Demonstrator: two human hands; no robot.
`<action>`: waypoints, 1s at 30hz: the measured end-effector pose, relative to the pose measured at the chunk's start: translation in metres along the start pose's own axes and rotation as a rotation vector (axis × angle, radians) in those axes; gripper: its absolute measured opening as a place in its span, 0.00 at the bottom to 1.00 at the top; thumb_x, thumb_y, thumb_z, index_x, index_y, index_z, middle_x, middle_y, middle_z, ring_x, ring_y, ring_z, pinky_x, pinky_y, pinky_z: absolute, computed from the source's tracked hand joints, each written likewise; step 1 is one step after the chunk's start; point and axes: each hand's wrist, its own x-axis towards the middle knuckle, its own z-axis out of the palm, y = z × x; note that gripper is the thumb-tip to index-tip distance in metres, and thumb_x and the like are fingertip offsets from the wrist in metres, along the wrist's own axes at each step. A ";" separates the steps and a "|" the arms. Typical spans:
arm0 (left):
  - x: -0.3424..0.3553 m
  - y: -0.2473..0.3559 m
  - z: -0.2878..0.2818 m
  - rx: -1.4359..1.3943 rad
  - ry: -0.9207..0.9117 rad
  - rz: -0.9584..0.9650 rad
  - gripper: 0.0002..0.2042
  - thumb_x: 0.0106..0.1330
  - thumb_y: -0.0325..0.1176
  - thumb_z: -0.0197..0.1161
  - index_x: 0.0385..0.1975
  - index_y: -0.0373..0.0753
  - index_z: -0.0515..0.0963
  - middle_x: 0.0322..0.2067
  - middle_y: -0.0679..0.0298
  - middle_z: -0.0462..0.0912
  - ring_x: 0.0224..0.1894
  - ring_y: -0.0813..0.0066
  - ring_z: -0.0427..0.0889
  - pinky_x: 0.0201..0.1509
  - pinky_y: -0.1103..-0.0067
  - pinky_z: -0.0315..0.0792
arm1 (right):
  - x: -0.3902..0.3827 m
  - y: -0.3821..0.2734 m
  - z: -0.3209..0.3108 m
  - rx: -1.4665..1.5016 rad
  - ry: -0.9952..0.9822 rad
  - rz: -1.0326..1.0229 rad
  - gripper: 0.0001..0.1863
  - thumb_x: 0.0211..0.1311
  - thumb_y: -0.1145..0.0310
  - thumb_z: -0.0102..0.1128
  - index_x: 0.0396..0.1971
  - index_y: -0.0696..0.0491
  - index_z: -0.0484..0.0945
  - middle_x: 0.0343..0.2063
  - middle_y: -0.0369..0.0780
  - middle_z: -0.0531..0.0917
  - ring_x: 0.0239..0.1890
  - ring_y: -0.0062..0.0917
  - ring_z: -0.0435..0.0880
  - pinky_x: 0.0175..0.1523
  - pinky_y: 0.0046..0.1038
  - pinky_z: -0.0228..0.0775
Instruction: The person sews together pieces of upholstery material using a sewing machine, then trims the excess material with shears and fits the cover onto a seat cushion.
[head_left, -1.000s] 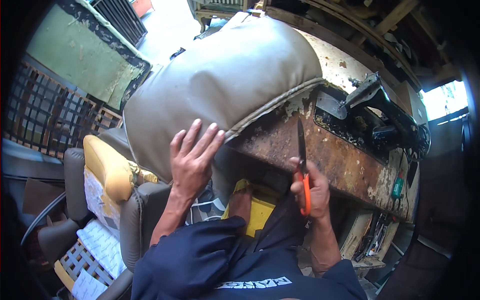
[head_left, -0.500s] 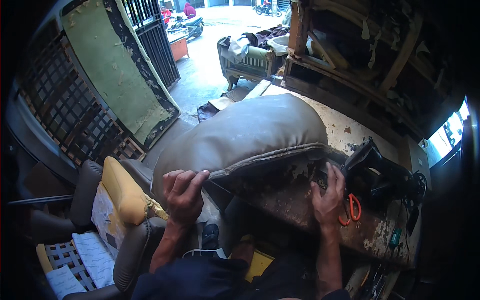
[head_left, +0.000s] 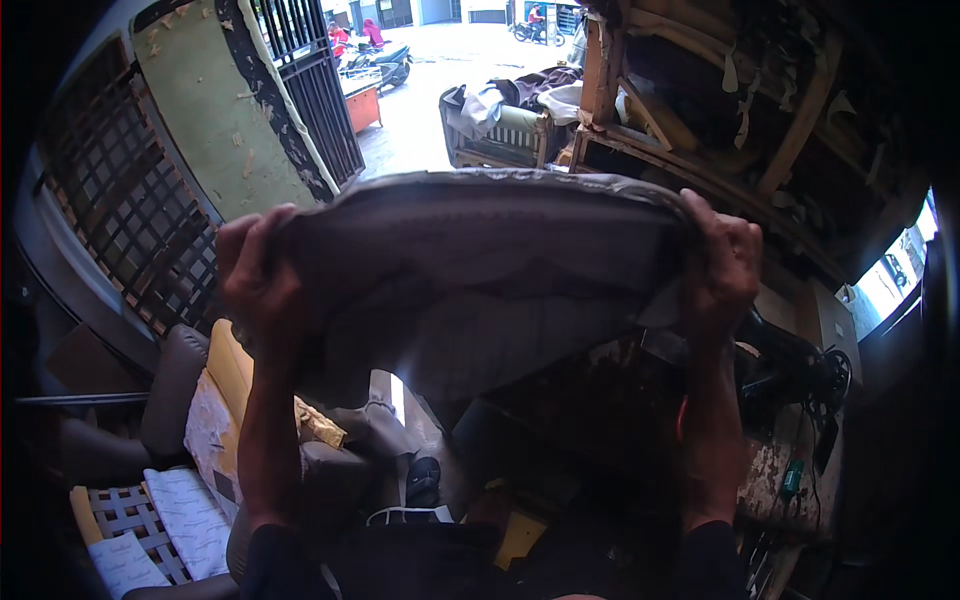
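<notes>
A grey, leather-like cushion cover hangs raised in front of me, its shadowed inner side facing me. Its seamed edge runs along the top, between my hands. My left hand is closed on the left end of that edge. At the right end, my right hand grips the same edge, fingers wrapped over it. The lower part of the cover droops over the worn worktable and hides much of its top. Behind my right forearm, only a sliver of an orange-red scissor handle shows.
A dark sewing machine stands on the table at right, near a green-handled screwdriver. A partly upholstered chair with yellow foam sits at left. A green panel, a wooden frame and a cloth-laden armchair stand farther off.
Both hands have risen and spread apart, lifting the cover's seamed edge off the table. My right hand, earlier open near the table, now grips the cover; its inner side has come into view.
</notes>
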 end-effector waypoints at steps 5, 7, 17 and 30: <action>0.039 0.016 0.047 -0.021 0.264 0.160 0.15 0.68 0.18 0.65 0.52 0.37 0.85 0.45 0.60 0.82 0.51 0.66 0.82 0.59 0.71 0.75 | 0.024 -0.035 -0.100 -0.287 0.124 -0.110 0.18 0.65 0.82 0.67 0.55 0.57 0.87 0.38 0.41 0.86 0.42 0.29 0.83 0.47 0.32 0.78; 0.033 0.015 0.064 -0.027 0.268 0.270 0.13 0.67 0.19 0.65 0.50 0.37 0.83 0.45 0.59 0.82 0.51 0.63 0.81 0.59 0.69 0.75 | -0.010 -0.052 -0.133 -0.360 0.091 -0.092 0.16 0.66 0.79 0.67 0.53 0.57 0.88 0.44 0.42 0.84 0.42 0.32 0.81 0.47 0.33 0.74; -0.157 -0.065 0.150 -0.002 -0.309 0.028 0.06 0.67 0.29 0.69 0.39 0.48 0.89 0.39 0.67 0.88 0.46 0.63 0.85 0.52 0.68 0.73 | -0.203 -0.127 -0.106 0.141 -0.588 0.315 0.26 0.45 0.84 0.68 0.47 0.48 0.92 0.44 0.41 0.84 0.43 0.34 0.82 0.46 0.35 0.77; -0.213 0.124 0.044 -1.265 -0.837 -1.545 0.19 0.80 0.38 0.60 0.59 0.30 0.68 0.49 0.52 0.83 0.43 0.62 0.90 0.51 0.66 0.86 | -0.213 -0.019 -0.147 -0.402 -0.491 0.797 0.20 0.69 0.75 0.63 0.60 0.56 0.80 0.53 0.48 0.82 0.55 0.44 0.82 0.60 0.41 0.75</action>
